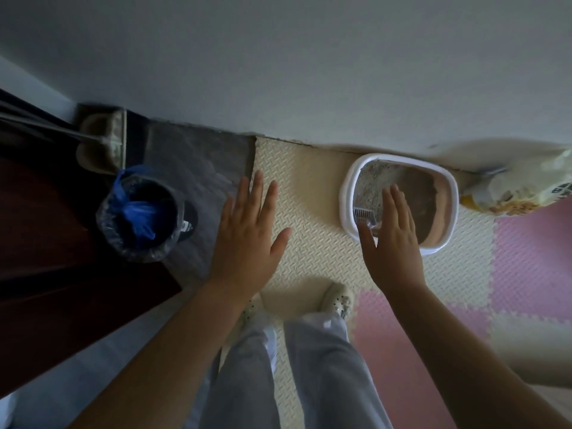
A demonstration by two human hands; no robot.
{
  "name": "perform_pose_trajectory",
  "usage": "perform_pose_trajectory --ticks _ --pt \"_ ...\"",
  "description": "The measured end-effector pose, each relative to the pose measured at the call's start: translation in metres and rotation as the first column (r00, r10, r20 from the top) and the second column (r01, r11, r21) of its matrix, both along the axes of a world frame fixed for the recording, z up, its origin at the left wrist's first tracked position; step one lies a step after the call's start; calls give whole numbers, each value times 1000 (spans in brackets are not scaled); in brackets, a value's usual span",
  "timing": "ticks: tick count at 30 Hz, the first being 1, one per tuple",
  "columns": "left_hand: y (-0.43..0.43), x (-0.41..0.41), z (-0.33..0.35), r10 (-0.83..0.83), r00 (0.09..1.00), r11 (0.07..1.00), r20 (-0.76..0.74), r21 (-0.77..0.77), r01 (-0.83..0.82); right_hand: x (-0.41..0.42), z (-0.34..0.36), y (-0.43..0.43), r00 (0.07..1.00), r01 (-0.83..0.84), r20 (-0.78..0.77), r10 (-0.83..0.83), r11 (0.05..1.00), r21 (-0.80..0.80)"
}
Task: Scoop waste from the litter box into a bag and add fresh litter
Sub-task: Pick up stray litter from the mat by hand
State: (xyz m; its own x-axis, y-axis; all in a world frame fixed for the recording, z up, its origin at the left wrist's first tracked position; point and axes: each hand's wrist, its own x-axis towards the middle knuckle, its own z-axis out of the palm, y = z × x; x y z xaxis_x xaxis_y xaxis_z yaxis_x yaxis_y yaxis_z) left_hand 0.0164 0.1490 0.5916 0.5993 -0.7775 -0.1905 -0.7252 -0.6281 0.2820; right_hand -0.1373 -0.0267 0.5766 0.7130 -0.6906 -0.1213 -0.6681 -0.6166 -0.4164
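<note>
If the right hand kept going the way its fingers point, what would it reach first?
Probably the litter box: the right hand, open and empty, points over its near rim toward the grey litter. The scoop lies beside the thumb. Height above is unclear.

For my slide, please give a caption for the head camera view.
Both hands, left and right, held open above the floor mat, with the litter box and scoop ahead.

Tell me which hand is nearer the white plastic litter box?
Right. The right hand is spread open directly in front of the white plastic litter box, overlapping its near rim; the left hand hovers over the cream foam mat, well aside.
</note>
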Motion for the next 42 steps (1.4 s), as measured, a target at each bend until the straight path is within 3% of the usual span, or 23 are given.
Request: perform_pose_trajectory --ticks 5,16,19,22,25,27,32,35,37,38,40,42 --pt "-28 1 -79 6 1000 997 -13 -79 -7 3 -81 -20 998 -20 -61 22 1000 23" --pt "-88 50 -420 -146 989 989 27 -14 147 39 -396 -79 985 -59 -164 55 998 -22" --pt "-97 65 -509 -257 966 966 30 34 256 48 -473 -89 952 -269 -183 243 954 -130" --pt "-113 79 -583 -422 902 906 94 86 414 57 -546 -100 830 -532 -337 445 812 -238" --pt "-132 87 -637 -492 861 870 127 80 486 62 -600 -117 806 -555 -449 386 756 -345" --pt "-139 94 -658 -501 852 866 151 86 493 59 -620 -126 805 -555 -486 340 721 -414" --pt "-130 99 -653 -459 885 884 78 136 447 49 -618 -136 685 -667 -662 304 628 -402" --pt "-131 103 -665 -365 929 925 64 138 354 42 -625 -135 605 -753 -752 261 496 -433" --pt "-134 105 -671 -371 928 915 41 186 357 40 -626 -135 541 -777 -804 246 514 -365" --pt "-135 107 -671 -382 924 908 35 201 367 40 -626 -135 554 -778 -794 251 495 -386" --pt "-140 112 -673 -399 916 906 43 174 386 34 -625 -139 567 -787 -785 249 445 -428" --pt "-142 113 -674 -381 924 919 22 120 376 19 -620 -142 509 -810 -820 261 467 -354"
